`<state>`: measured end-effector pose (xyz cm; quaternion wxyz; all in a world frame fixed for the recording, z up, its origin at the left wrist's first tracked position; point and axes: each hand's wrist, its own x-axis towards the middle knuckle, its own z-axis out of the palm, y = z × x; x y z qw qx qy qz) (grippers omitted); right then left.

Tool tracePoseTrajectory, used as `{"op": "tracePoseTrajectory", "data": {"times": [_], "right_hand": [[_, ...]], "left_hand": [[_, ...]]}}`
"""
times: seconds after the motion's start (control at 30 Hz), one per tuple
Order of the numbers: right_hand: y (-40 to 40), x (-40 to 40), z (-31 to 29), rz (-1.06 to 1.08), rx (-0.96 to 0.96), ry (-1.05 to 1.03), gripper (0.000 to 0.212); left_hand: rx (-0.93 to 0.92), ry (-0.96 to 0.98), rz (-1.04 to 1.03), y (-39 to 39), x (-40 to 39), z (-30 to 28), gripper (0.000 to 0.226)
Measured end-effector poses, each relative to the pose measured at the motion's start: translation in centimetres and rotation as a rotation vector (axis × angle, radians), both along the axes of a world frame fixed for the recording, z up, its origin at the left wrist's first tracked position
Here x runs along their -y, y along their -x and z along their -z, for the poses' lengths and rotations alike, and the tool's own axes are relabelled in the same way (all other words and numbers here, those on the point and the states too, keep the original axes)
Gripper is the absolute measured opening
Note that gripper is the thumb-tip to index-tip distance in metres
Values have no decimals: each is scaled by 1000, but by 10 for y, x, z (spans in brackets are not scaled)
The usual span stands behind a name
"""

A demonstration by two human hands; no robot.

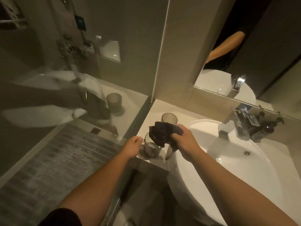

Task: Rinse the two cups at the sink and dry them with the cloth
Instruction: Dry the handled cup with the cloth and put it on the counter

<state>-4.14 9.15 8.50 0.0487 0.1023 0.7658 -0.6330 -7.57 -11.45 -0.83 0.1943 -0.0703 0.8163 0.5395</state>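
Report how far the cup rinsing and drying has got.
Rinsing looks finished: no water runs from the faucet. In hand: left hand at the near cup, right hand gripping the dark cloth above it. Left: whether the far cup is dried is unclear.

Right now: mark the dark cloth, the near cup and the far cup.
dark cloth [160,133], head view, on the bunched middle.
near cup [150,150], head view, on its clear side wall.
far cup [169,118], head view, on its upper wall below the rim.
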Motion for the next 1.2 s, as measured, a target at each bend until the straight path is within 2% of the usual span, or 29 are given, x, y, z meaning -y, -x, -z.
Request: {"op": "tracePoseTrajectory", "data": {"times": [0.13,0.23,0.33,0.4,0.5,0.63,0.7,0.77,0.87,0.93,1.0,1.03,1.13,1.2], "right_hand": [[18,3,18,-313,-28,-665,33],[31,11,25,-610,-105,-966,37],[35,21,35,-838,-23,-1143,31],[34,23,39,-882,82,-1087,26],[30,15,28,-864,183,-877,27],[19,-2,0,-945,174,-696,34],[12,-7,-12,-965,40,-724,44],[5,-11,-19,-877,-176,-813,50],[-1,-20,-37,-744,-405,-883,42],[-4,-31,-51,-705,-453,-888,37],[-8,-44,-64,-673,-492,-874,36],[-11,-48,-70,-664,-516,-861,37],[-23,-52,-86,-705,-568,-825,41],[-29,-52,-94,-736,-613,-811,43]], "left_hand": [[28,-36,22,-1,4,7,22],[37,-63,44,-2,4,9,15],[79,-118,111,-9,-1,8,19],[78,-106,144,-15,-6,7,23],[6,-43,118,-26,-14,1,24],[-189,37,76,-39,-22,-27,30],[-331,81,67,-44,-29,-48,28],[-480,130,49,-49,-38,-72,24],[-537,81,39,-54,-42,-100,25],[-437,-54,-62,-49,-38,-113,20],[-223,-263,-253,-36,-35,-123,13],[-90,-363,-285,-29,-35,-127,21],[267,-602,-103,-16,-48,-141,60],[351,-701,-13,-15,-60,-152,70]]}}
